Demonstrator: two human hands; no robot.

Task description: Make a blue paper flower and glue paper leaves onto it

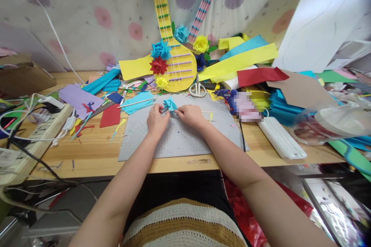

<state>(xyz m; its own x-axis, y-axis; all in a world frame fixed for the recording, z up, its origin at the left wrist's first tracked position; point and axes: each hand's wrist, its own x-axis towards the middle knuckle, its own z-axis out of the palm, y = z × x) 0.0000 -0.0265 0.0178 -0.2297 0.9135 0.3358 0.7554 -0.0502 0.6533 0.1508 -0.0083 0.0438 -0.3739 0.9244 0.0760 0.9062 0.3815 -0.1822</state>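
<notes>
Above a grey cutting mat I hold a small light-blue paper flower between my two hands. The fingers of my left hand are pinched at the flower's left side. My right hand is closed on a thin pale stick, whose tip reaches the flower's lower edge and whose other end shows right of the hand. Left of my hands, another wooden stick lies across light-blue paper sheets.
A yellow paper guitar with paper flowers stands behind the mat, beside white-handled scissors. On the right are a blue glue gun and a white box-shaped device. A power strip with cables lies left, among paper scraps.
</notes>
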